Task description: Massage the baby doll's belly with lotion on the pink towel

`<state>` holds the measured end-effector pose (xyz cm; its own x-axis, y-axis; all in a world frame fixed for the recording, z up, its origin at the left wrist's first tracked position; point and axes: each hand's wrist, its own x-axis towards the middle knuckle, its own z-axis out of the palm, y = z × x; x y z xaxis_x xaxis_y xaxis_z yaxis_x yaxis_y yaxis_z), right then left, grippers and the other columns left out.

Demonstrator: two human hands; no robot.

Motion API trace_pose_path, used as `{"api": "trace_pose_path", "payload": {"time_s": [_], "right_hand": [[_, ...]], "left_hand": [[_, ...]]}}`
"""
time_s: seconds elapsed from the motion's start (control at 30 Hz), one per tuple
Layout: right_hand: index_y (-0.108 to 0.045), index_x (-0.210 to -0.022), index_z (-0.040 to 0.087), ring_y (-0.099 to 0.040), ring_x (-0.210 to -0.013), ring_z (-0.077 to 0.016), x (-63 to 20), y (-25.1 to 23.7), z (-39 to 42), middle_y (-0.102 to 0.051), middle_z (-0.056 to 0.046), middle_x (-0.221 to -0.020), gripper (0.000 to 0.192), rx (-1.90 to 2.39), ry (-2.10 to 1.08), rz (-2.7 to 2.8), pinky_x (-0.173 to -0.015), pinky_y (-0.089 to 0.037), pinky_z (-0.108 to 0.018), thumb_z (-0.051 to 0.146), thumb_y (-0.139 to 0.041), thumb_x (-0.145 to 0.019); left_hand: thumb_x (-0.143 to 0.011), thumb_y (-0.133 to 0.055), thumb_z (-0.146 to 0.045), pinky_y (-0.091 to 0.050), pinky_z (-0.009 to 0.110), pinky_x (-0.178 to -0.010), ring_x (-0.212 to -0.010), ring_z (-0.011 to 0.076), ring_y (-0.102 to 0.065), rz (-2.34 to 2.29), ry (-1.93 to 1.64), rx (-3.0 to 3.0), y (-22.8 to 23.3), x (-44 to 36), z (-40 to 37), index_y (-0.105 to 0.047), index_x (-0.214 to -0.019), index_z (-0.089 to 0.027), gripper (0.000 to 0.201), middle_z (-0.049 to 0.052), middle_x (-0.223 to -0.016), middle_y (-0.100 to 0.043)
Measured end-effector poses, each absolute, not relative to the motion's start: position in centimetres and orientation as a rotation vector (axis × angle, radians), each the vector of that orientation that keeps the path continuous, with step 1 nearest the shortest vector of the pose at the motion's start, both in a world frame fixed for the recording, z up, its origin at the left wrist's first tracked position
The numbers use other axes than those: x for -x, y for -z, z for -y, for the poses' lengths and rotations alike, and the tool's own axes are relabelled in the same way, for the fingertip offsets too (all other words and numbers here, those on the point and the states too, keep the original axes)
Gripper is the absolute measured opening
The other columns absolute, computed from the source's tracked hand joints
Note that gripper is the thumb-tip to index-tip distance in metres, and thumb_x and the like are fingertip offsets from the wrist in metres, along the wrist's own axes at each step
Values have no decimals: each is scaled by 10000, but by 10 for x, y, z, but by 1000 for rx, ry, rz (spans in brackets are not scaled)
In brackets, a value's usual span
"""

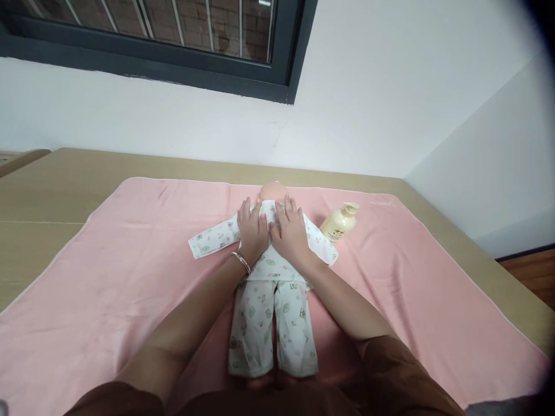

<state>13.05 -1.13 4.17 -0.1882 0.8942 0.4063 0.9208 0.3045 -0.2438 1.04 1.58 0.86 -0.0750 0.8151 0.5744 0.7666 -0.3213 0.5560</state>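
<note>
doll [274, 264] | dressed white, small green prints | left grip [254, 232], right grip [289, 234]: spread atop

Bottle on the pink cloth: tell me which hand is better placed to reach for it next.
Probably the right hand: it lies on the shirt, on the side nearer the bottle, with a sleeve between. The left hand is farther off and would likely have to cross the right.

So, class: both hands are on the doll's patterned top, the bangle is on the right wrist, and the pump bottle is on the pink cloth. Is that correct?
No, the head view shows the bangle on the left wrist, not the right. The left hand and right hand are on the doll's patterned top, the pump bottle on the pink cloth.
</note>
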Motion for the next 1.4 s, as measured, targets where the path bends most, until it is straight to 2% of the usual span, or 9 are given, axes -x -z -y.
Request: {"api": "trace_pose_path", "payload": {"time_s": [0.1, 0.27, 0.4, 0.57, 0.7, 0.9, 1.03, 1.17, 1.4], "right_hand": [[-403, -1452, 124, -187, -1466, -305, -128, -41, 14, -290, -163, -1563, 507, 1608, 33, 2149, -1156, -185, -552, 251, -365, -963], [-336, -1489, 106, -86, -1488, -313, -124, -35, 18, -223, -172, -1586, 573, 1570, 191, 2032, -1147, -190, -587, 245, -404, -937], [-526, -1378, 148, -316, -1428, -270, -122, -22, 12, -436, -118, -1492, 461, 1545, 72, 2075, -1162, -251, -509, 225, -406, -940], [-581, -1345, 191, -382, -1398, -264, -118, -12, 6, -478, -76, -1459, 467, 1467, 24, 1997, -1175, -275, -502, 222, -407, -913], [-618, -1311, 276, -437, -1358, -281, -113, -9, 5, -524, -43, -1412, 481, 1419, 29, 1938, -1150, -336, -541, 211, -401, -887], [-648, -1278, 255, -476, -1329, -294, -107, 1, -3, -539, -45, -1396, 460, 1419, 30, 1895, -1139, -355, -530, 252, -407, -886], [-595, -1338, 192, -424, -1370, -285, -107, -3, -1, -492, -76, -1446, 473, 1438, -48, 1922, -1165, -282, -516, 283, -365, -934], [-480, -1434, 225, -212, -1467, -274, -110, -6, 10, -296, -48, -1564, 496, 1485, -51, 1992, -1195, -164, -515, 319, -349, -965], [-209, -1548, 217, -2, -1485, -276, -128, 23, 61, -26, -56, -1617, 589, 1599, -165, 2079, -1191, -139, -504, 453, -221, -1009]], "left_hand": [[-998, -184, -374, -271, 487, -1152, -1428, 251, -304, -1786, -1396, -2106, -8, -10, -16, -506, -1321, -129, 517, 171, -1508, -380], [-1000, -198, -381, -305, 505, -1137, -1414, 261, -330, -1754, -1447, -2103, -3, -8, -17, -523, -1291, -128, 505, 181, -1489, -400], [-990, -247, -349, -333, 516, -1132, -1396, 272, -367, -1733, -1485, -2095, -1, -5, -16, -553, -1255, -120, 465, 185, -1446, -459], [-939, -331, -297, -406, 496, -1104, -1196, 259, -574, -1705, -1414, -2060, -4, 0, -15, -638, -1155, -235, 380, 109, -1229, -659], [-884, -368, -276, -452, 502, -1067, -1132, 272, -621, -1701, -1476, -1992, -4, 5, -16, -676, -1094, -272, 372, 71, -1173, -691], [-873, -363, -325, -431, 445, -1091, -1198, 261, -589, -1736, -1465, -1918, 13, 15, -27, -676, -1141, -229, 423, 74, -1239, -665], [-890, -332, -347, -350, 412, -1144, -1260, 241, -537, -1770, -1334, -1957, 15, 17, -29, -642, -1220, -176, 484, 88, -1313, -623], [-945, -229, -338, -235, 406, -1198, -1369, 230, -427, -1866, -1130, -2090, 8, 17, -19, -579, -1320, -149, 547, 94, -1419, -542], [-975, -179, -434, -139, 509, -1197, -1495, 288, -136, -2053, -723, -2196, 9, 19, 32, -248, -1528, -150, 625, 104, -1615, -170]]}}
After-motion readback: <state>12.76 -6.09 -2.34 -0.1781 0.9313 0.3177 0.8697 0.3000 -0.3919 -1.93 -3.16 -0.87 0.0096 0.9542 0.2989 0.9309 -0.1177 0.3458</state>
